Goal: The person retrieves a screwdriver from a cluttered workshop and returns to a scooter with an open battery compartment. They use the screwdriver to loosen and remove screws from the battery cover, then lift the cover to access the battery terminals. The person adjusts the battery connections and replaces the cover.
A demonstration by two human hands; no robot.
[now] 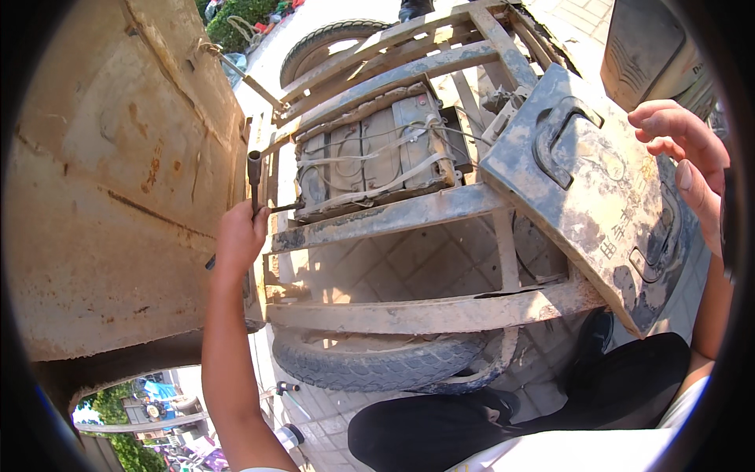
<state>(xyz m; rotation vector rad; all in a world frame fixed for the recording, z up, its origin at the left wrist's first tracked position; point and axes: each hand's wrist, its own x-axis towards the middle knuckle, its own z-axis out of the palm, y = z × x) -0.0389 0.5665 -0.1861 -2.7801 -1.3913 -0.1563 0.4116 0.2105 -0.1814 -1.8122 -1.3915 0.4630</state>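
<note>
My left hand is wrapped round a dark socket wrench. One socket end points up, and another arm of it reaches right towards the frame's edge beside the battery box. In that open metal box, several grey batteries sit under pale straps and thin wires. My right hand is raised at the far right with its fingers loosely bent and apart, holding nothing. Close below it, a dirty grey cover with two black handles lies tilted across the frame's right side.
A dusty metal vehicle frame spans the middle, with a tyre near me and another tyre at the back. A large rusty cargo bed stands raised on the left. Paving shows through the frame, and my legs are just in front.
</note>
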